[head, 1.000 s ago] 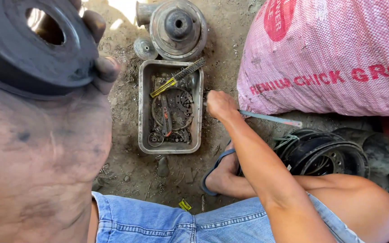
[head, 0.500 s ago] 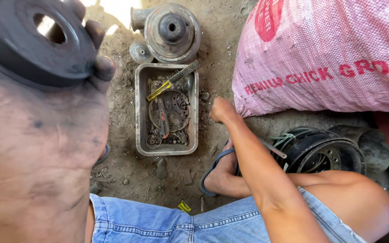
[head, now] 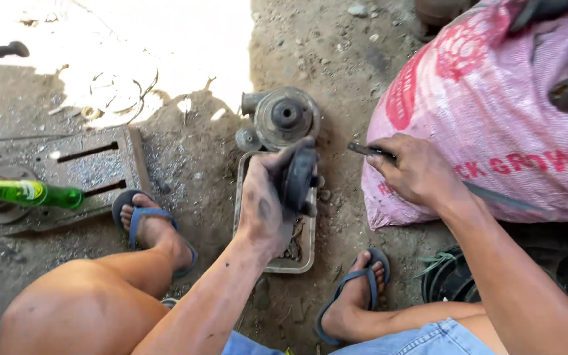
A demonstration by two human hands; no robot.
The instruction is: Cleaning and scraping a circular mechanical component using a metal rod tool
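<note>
While the left hand (head: 262,207) grips a dark round pulley (head: 298,179) on edge, its fingers (head: 283,158) are curled tightly around the rim, just above a metal tray (head: 241,197) on the dirt ground. To the right, the right hand (head: 419,172) pinches a thin dark tool (head: 369,151) in its closed fingers, beside a pink sack (head: 501,98). Behind the tray stands a grey pump housing (head: 287,117). A green bottle (head: 24,192) lies far left.
</note>
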